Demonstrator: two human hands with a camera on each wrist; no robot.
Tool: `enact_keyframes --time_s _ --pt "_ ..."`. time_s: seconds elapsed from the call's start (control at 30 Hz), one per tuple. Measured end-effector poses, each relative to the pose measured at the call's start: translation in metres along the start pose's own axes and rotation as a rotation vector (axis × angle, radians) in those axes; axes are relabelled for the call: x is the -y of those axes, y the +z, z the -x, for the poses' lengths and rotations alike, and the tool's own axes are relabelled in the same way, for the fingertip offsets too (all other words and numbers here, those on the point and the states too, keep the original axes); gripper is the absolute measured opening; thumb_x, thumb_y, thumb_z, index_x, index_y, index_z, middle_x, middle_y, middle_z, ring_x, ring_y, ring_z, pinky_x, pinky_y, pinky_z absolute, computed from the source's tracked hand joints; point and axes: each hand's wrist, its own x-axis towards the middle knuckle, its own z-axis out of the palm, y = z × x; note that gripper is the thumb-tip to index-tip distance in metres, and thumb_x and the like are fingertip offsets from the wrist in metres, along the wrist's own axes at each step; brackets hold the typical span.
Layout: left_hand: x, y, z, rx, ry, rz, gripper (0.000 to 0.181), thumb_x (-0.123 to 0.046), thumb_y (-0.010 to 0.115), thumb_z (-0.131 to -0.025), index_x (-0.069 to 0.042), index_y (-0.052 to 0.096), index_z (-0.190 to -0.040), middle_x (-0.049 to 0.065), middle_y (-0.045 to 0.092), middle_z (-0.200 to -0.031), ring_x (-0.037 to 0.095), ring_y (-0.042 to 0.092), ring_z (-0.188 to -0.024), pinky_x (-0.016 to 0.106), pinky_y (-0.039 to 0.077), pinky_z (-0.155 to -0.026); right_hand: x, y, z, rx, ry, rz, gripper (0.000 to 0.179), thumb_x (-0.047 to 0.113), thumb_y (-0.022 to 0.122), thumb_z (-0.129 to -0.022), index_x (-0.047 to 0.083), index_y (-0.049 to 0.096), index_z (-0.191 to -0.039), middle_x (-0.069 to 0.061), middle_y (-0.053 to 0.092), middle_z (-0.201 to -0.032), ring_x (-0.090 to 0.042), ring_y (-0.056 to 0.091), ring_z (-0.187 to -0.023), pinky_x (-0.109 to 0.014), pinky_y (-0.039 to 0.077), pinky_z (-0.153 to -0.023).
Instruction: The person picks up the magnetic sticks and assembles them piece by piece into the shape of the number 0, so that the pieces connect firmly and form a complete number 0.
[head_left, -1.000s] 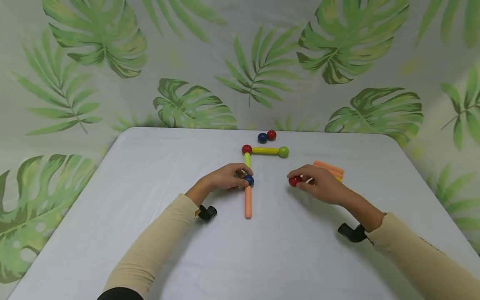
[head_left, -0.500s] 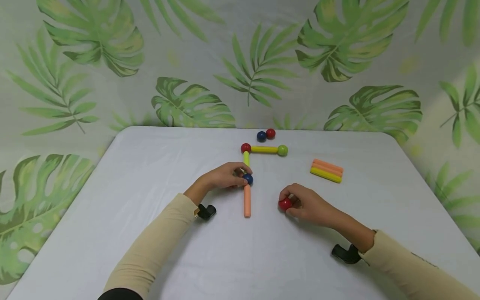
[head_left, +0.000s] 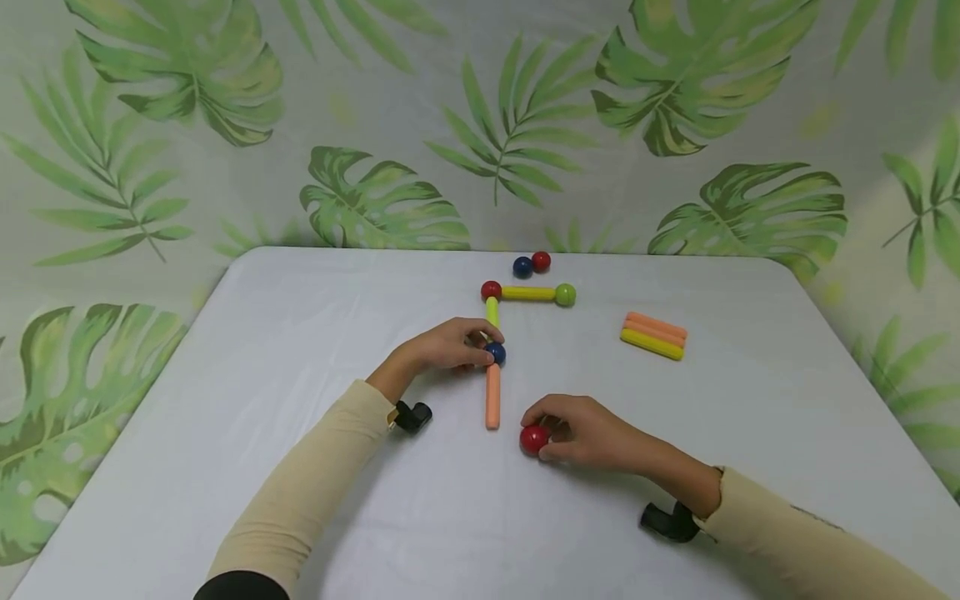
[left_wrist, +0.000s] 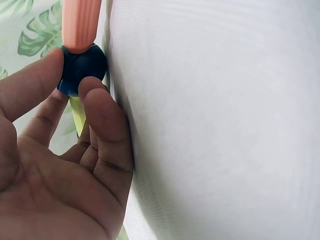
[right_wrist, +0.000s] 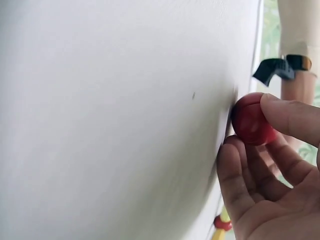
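My left hand (head_left: 453, 344) pinches a dark blue ball (head_left: 495, 353) between thumb and fingers. An orange ribbed stick (head_left: 492, 398) joins that ball on its near side, and a yellow-green stick (head_left: 492, 310) runs from its far side to a red ball (head_left: 491, 290). From there a yellow stick (head_left: 528, 293) leads right to a green ball (head_left: 566, 294). My right hand (head_left: 592, 432) grips another red ball (right_wrist: 252, 119) just above or on the table. This ball is apart from the orange stick, to the right of and slightly nearer than its free end.
A loose blue ball (head_left: 522, 267) and a red ball (head_left: 541, 262) sit side by side near the table's far edge. Several orange and yellow sticks (head_left: 653, 335) lie together at the right. The white table (head_left: 300, 500) ends at a leaf-patterned backdrop (head_left: 390, 200).
My right hand has carried its red ball left and nearer to me, from beside the loose sticks toward the orange stick's near end. The left hand keeps its hold on the blue ball.
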Motion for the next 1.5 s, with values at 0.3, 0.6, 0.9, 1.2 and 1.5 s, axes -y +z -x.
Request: enact_keyframes --time_s 0.3,0.6,0.9,1.2,1.5 --pt "-0.002 -0.003 -0.001 0.008 0.018 0.002 0.034 -0.019 0.065 -0.095 -0.017 0.061 -0.129 0.011 0.06 -0.111 0.017 0.056 -0.078 0.024 0.048 -0.068 0.015 0.011 -0.012 0.006 -0.047 -0.025 0.035 0.009 0.077 -0.084 0.013 0.065 -0.116 0.001 0.067 -0.111 -0.009 0.061 -0.096 -0.02 0.055 -0.084" --pt "-0.001 -0.003 -0.001 0.007 0.013 0.001 0.035 -0.021 0.064 -0.096 -0.018 0.061 -0.13 0.011 0.061 -0.113 0.017 0.056 -0.076 0.024 0.047 -0.065 0.026 0.017 -0.019 0.008 -0.019 0.025 0.036 0.014 0.079 -0.084 0.012 0.066 -0.117 0.002 0.07 -0.108 -0.009 0.062 -0.094 -0.021 0.054 -0.083" --pt "-0.002 -0.003 0.001 0.003 0.012 0.009 0.035 -0.02 0.064 -0.096 -0.018 0.061 -0.131 0.01 0.06 -0.108 0.017 0.055 -0.074 0.023 0.046 -0.064 0.027 0.017 -0.024 -0.029 -0.044 0.046 0.034 0.017 0.08 -0.083 0.013 0.066 -0.114 0.003 0.068 -0.104 -0.01 0.062 -0.092 -0.022 0.055 -0.083" --pt "0.001 0.001 0.003 -0.014 0.02 0.011 0.035 -0.019 0.065 -0.096 -0.017 0.061 -0.13 0.01 0.06 -0.108 0.017 0.055 -0.075 0.023 0.047 -0.066 0.029 0.021 -0.027 -0.032 -0.038 0.072 0.035 0.019 0.08 -0.083 0.016 0.068 -0.115 0.003 0.066 -0.108 -0.012 0.061 -0.096 -0.026 0.056 -0.084" --pt "0.002 -0.001 0.003 -0.007 0.029 -0.01 0.033 -0.018 0.064 -0.096 -0.018 0.062 -0.129 0.013 0.062 -0.114 0.019 0.058 -0.078 0.024 0.05 -0.07 0.032 0.023 -0.028 -0.019 -0.029 0.066 0.032 0.018 0.08 -0.084 0.02 0.069 -0.114 0.004 0.062 -0.105 -0.012 0.059 -0.095 -0.025 0.055 -0.083"
